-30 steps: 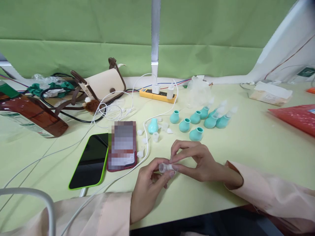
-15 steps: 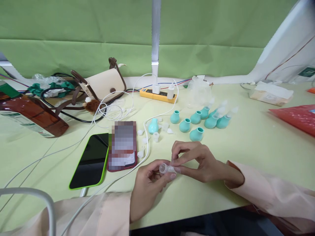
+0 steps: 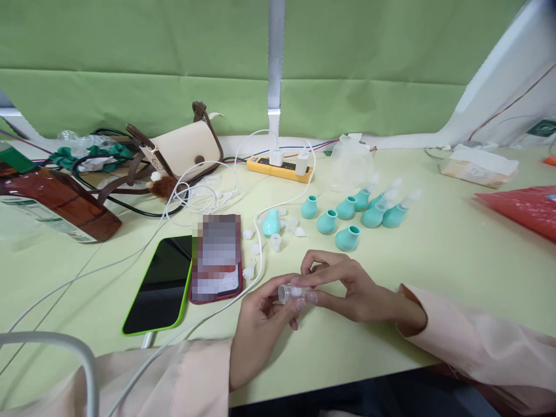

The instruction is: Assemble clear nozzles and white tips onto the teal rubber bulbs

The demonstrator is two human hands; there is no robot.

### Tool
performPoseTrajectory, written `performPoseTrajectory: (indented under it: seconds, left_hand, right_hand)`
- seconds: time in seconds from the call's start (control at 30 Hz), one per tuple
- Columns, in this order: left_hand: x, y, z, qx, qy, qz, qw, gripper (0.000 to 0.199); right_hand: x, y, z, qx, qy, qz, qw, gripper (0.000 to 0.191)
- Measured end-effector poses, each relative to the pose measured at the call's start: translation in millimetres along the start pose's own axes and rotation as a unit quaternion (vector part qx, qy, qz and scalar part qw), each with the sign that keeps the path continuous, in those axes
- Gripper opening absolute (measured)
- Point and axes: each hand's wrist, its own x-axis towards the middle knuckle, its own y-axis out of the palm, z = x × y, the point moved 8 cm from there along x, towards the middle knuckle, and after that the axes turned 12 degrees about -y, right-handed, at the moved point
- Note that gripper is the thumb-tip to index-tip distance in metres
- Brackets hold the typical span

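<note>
Item one, held: a clear tubular piece (image 3: pixel 284 293), in the air between both hands, its open end toward the left. From my remote seat I log the left hand (image 3: pixel 258 327) as pinching it between thumb and forefinger, other fingers curled beneath. The right hand (image 3: pixel 350 286) grips its other end with thumb and fingertips. Something white shows at its middle; whether inside or behind, I cannot tell.

Item two, just beyond the right hand: teal bulbs (image 3: pixel 347 238), a loose group on the pale green table (image 3: pixel 447 266). The nearer ones gape open; several farther ones carry translucent tips (image 3: pixel 410 198), tilted.

Item three, ahead of the left hand: a glossy, paler bulb (image 3: pixel 271 225) amid small white pieces (image 3: pixel 249 271) and a small translucent cup (image 3: pixel 275 242).

Item four, left of the left hand: a phone with a green edge (image 3: pixel 158 286) and a phone in a dark red case (image 3: pixel 216 249), side by side. A white cable (image 3: pixel 261 249) runs between them and the left hand.

Item five, well beyond both hands: a yellow power strip (image 3: pixel 263 169) and a clear plastic bag (image 3: pixel 351 162).

Item six, far right of the right hand: a red package (image 3: pixel 521 205).
</note>
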Motion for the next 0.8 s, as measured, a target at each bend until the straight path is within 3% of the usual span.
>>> performPoseTrajectory:
  seconds: [0.17,0.47,0.6,0.8]
  left_hand:
    - [0.0,2.6,-2.4,-0.033,0.013,0.027,0.999,0.032]
    - [-5.3,3.6,-0.9,-0.044,-0.003,0.058,0.997,0.032]
    - [0.4,2.4,-1.3,-0.008,-0.014,0.031,0.999,0.016]
    - [-2.7,7.2,-8.9,0.061,0.024,0.031,0.997,0.009]
  right_hand:
    - [-0.2,-3.5,4.8,-0.087,-0.063,-0.035,0.994,0.045]
    - [-9.9,-2.4,24.8,-0.257,-0.211,-0.057,0.941,0.032]
    - [-15.0,4.9,26.1,-0.318,-0.243,-0.033,0.916,0.028]
    - [-21.1,9.0,25.2,-0.320,-0.262,-0.035,0.910,0.022]
